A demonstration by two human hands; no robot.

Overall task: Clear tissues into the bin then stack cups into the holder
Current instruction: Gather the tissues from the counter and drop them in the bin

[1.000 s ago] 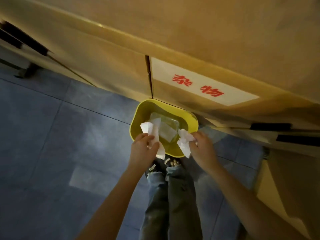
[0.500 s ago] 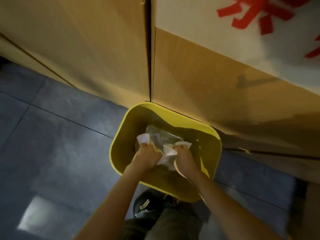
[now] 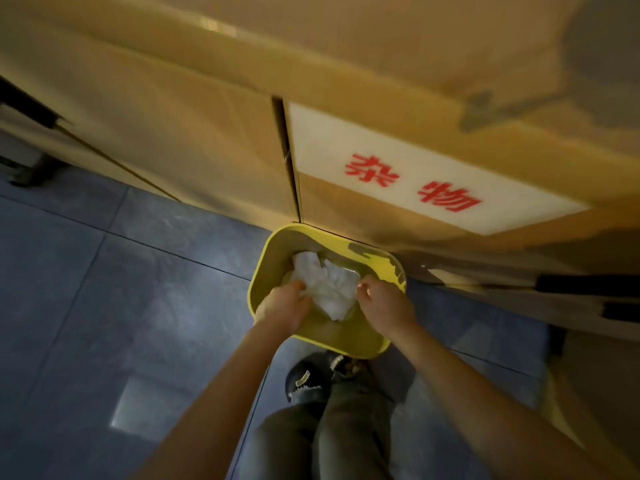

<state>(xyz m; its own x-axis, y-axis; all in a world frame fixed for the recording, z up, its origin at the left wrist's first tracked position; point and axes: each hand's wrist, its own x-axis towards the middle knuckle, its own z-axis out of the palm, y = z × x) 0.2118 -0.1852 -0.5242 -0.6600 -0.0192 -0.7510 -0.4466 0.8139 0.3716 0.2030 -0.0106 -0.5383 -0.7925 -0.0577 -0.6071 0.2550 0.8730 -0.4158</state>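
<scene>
Two hands, left (image 3: 285,306) and right (image 3: 384,303), grip unclear, over crumpled tissues (image 3: 327,285) inside yellow bin (image 3: 273,258).

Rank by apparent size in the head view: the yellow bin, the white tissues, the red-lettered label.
1. Red-lettered label
2. Yellow bin
3. White tissues

The label sits higher, nearer the camera, so its lead over the bin is unsure.
</scene>
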